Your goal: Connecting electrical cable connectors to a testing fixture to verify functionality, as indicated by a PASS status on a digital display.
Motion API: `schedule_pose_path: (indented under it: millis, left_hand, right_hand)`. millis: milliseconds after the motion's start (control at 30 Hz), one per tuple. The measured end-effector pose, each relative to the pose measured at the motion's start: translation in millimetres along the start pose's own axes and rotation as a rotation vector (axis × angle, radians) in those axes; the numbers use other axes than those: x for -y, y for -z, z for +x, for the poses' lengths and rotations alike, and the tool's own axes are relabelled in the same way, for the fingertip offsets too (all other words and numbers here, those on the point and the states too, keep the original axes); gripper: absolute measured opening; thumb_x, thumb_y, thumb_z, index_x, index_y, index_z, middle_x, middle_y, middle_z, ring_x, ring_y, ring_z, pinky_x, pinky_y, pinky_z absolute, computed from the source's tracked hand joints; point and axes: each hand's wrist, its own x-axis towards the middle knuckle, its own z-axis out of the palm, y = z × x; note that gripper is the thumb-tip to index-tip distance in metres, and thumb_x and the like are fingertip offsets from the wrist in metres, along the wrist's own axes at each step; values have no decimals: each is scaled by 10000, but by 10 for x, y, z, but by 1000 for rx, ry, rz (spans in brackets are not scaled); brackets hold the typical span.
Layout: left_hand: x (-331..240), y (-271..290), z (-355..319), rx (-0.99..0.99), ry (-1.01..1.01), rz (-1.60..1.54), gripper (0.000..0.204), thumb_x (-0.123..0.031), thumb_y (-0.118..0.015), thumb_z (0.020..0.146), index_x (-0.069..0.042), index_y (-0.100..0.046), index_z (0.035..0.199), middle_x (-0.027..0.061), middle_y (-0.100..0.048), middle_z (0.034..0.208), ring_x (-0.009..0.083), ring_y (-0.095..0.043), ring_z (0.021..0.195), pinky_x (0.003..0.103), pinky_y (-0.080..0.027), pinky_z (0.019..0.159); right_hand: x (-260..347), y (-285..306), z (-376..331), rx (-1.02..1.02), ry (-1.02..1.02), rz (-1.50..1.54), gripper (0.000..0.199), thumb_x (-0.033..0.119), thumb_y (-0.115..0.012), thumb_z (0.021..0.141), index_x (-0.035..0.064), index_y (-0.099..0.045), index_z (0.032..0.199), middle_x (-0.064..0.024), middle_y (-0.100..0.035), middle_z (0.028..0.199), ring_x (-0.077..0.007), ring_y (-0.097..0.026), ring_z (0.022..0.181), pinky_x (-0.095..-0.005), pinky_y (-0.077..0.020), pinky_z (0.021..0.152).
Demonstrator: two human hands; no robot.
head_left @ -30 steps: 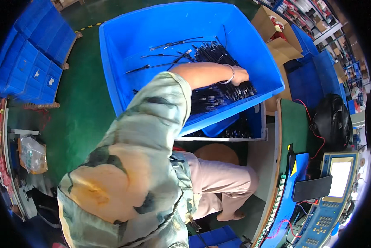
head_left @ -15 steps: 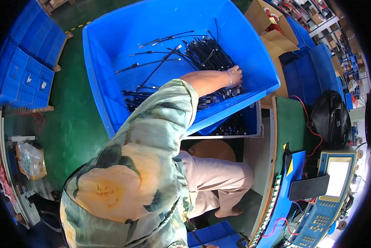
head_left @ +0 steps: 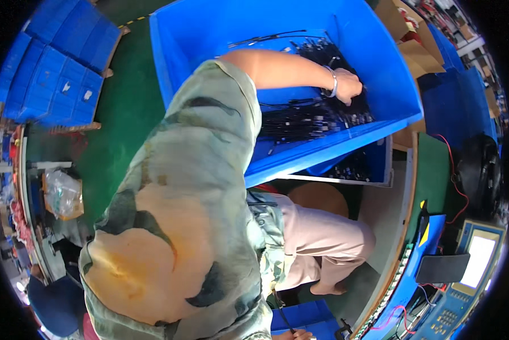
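My left arm, in a short camouflage sleeve, reaches into a large blue bin [head_left: 197, 51]. My left hand [head_left: 348, 88], a thin bracelet on its wrist, is down in a heap of black cables [head_left: 311, 119] on the bin's floor. Its fingers are curled into the strands. More loose black cables [head_left: 265, 38] lie stretched out at the far side of the bin. Only the fingertips of my right hand [head_left: 293, 335] show at the lower edge, beside a thin black cable; its grip is hidden.
A smaller blue tray [head_left: 356, 170] with black parts sits under the bin's near edge. Stacked blue crates [head_left: 56, 73] stand at the left on the green floor. A meter with a lit screen [head_left: 475, 260] and a black fan [head_left: 481, 170] are at the right. My knees [head_left: 333, 238] are below the bin.
My left hand has stayed in the cable heap, shifting slightly toward the bin's right wall. The view has swung, so the bin now sits higher and further right.
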Motion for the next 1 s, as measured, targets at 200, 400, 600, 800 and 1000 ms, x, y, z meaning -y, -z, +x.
schedule_pose_path:
  millis: [200, 400, 600, 800, 1000]
  left_hand:
    - [312, -613, -633, 351, 259, -87, 748, -607, -649, 511, 48, -596, 869, 184, -575, 955, 282, -559, 866, 336, -437, 756]
    - [223, -854, -578, 263, 423, -326, 748, -542, -716, 468, 66, -585, 883, 172, -577, 954, 269, -558, 867, 337, -440, 737]
    - [337, -1126, -452, 313, 416, -555, 609, -417, -745, 499, -1, -594, 916, 137, -577, 975, 257, -553, 860, 337, -437, 698]
    - [378, -930, -605, 40, 327, -576, 415, -283, -729, 569, -13, -572, 842, 97, -598, 803, 210, -571, 750, 317, -448, 625]
    - [512, -611, -757, 19, 319, -1022, 217, -162, -700, 624, -28, -541, 689, 34, -540, 579, 102, -504, 478, 244, -400, 413]
  right_hand:
    - [-81, -107, 165, 248, 21, 112, 404, 385, -389, 860, 168, -381, 519, 62, -265, 378, -78, -262, 322, -229, -288, 333]
    - [-19, -262, 35, 176, 33, 52, 441, 381, -393, 860, 168, -335, 478, 60, -237, 380, -79, -253, 323, -227, -292, 341]
    - [-47, -211, 5, 102, 64, 21, 459, 387, -407, 853, 171, -311, 459, 62, -225, 378, -77, -251, 324, -223, -291, 343]
    - [-52, -223, -7, 171, 74, 92, 464, 387, -419, 848, 172, -306, 453, 66, -228, 377, -73, -247, 327, -219, -282, 340]
    - [-73, -354, -16, 196, 95, 99, 435, 366, -413, 856, 169, -307, 483, 66, -219, 386, -69, -228, 332, -208, -260, 332]
